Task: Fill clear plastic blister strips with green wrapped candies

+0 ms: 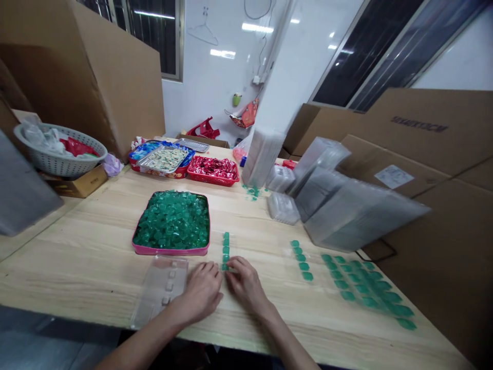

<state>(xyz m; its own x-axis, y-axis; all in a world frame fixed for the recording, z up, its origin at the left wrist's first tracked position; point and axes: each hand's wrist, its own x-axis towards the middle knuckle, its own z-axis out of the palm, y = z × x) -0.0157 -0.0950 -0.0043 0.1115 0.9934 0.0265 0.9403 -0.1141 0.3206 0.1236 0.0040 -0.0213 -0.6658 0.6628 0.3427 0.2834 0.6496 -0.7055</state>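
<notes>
A short row of translucent green pieces [226, 250] stands in front of me, apparently in a clear plastic tray that barely shows against the wood. My right hand [247, 283] has its fingertips pressed at the nearest green piece in the row. On the other side, my left hand [203, 288] is closed with its fingers curled beside the row's near end; what they hold, if anything, is hidden. Left of it lies a clear plastic tray [148, 293] with small square bumps. Beyond that, a pink-rimmed tin [171, 252] is heaped with green pieces [173, 218].
On the right, clear trays with rows of green pieces [362, 288] lie on the table, and a single row [302, 261] nearer. Stacked clear plastic trays [339, 210] stand behind. A red basket of red packets [213, 170] and a tray of small packets [165, 159] sit at the back.
</notes>
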